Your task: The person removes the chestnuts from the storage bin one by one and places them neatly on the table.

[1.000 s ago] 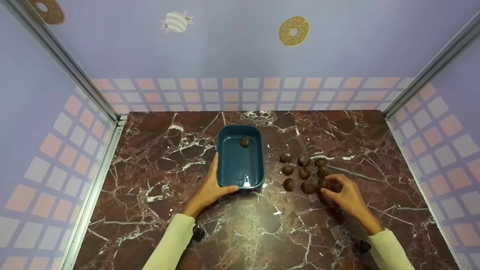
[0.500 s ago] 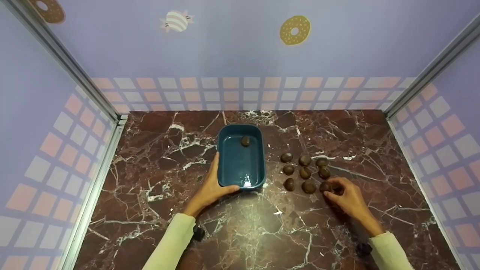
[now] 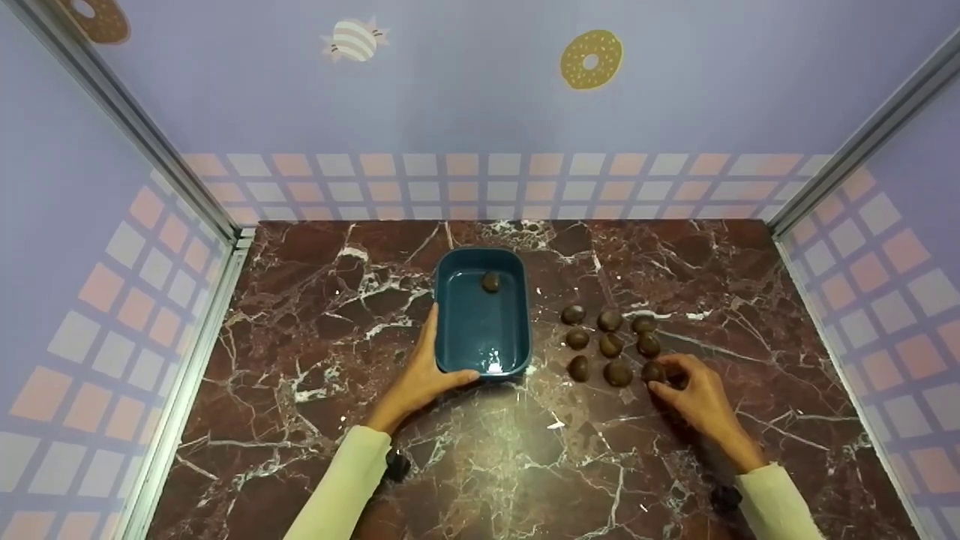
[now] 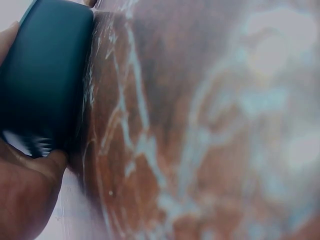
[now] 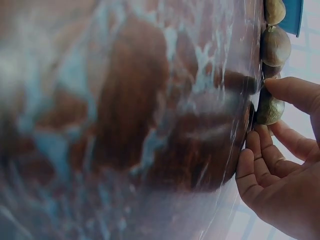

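Note:
A dark teal rectangular baking dish (image 3: 484, 330) stands on the marble surface, with one chestnut (image 3: 490, 282) lying in its far part. My left hand (image 3: 424, 375) holds the dish's near left corner, thumb along the near side and fingers by the left wall; the left wrist view shows the thumb against the dish (image 4: 47, 65). To the right, several chestnuts (image 3: 610, 345) lie in rough rows on the marble. My right hand (image 3: 697, 394) pinches the nearest right chestnut (image 3: 652, 372) between thumb and fingers. In the right wrist view this chestnut (image 5: 270, 107) appears low at the surface.
The dark red marble tabletop (image 3: 337, 300) has white veins and a glossy glare near the front. A lilac back wall (image 3: 480, 90) with printed sweets and checks rises behind it. Side walls with metal edge rails (image 3: 187, 405) bound the left and right.
My right hand and the chestnut in its fingers have shifted slightly right, away from the neighbouring chestnut, then stayed nearly still. My left hand and the dish have not visibly moved.

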Motion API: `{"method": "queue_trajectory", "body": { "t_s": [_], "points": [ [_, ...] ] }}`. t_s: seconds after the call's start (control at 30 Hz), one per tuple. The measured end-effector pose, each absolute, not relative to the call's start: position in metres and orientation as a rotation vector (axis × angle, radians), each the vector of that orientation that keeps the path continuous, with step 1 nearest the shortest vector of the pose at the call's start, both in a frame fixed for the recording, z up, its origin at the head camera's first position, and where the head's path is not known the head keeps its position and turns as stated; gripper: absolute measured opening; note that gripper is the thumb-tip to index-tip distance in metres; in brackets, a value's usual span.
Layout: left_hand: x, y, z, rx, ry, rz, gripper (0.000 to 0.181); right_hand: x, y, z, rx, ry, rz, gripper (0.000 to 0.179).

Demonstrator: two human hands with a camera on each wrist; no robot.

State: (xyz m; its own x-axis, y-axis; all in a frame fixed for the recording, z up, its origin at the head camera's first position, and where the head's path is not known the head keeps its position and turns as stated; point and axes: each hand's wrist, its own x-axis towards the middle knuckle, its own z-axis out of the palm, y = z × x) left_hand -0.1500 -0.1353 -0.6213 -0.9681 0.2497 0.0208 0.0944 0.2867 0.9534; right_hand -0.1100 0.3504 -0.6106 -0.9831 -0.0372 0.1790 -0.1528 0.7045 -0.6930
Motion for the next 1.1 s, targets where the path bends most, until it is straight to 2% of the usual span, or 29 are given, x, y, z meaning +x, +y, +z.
{"method": "queue_trajectory", "body": {
  "t_s": [0.47,1.1],
  "points": [
    [-0.150,-0.137,-0.619,0.337,2.428,1.726,0.143,-0.113,0.347,-0.591,0.136,-2.731,1.130,0.035],
    [-0.149,-0.136,-0.620,0.333,2.401,1.778,0.142,-0.155,0.301,-0.542,0.368,-2.744,1.129,0.034]
  ]
}}
